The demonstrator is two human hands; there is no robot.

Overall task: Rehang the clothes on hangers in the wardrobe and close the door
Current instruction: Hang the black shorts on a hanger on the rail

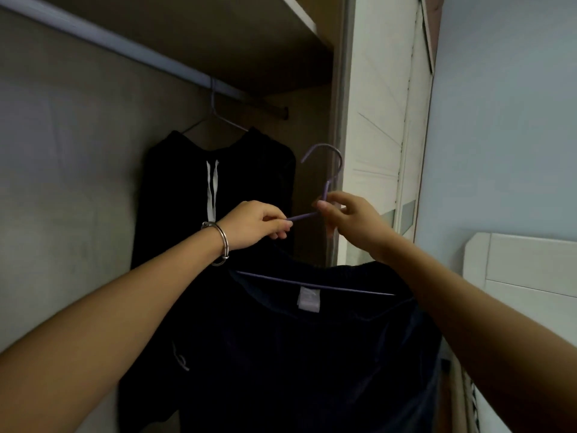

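Hanging: black hoodie (249, 182) on rail (125, 46) | hanger (327, 187) beside door (374, 120)

A home bedroom, seen from inside an open wardrobe (78, 151): a metal hanging rail (118, 46) runs beneath a wooden shelf (299, 17), a black hooded top (175, 189) hanging from it. Right of the rail stand a white panelled door (377, 120), a pale blue wall (505, 120) and white furniture (524, 264).

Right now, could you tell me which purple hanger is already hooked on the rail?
The rear hanger carrying the black hoodie, hooked over the rail. The other hanger, bearing the dark shirt, is held by the left hand and right hand, hook free.
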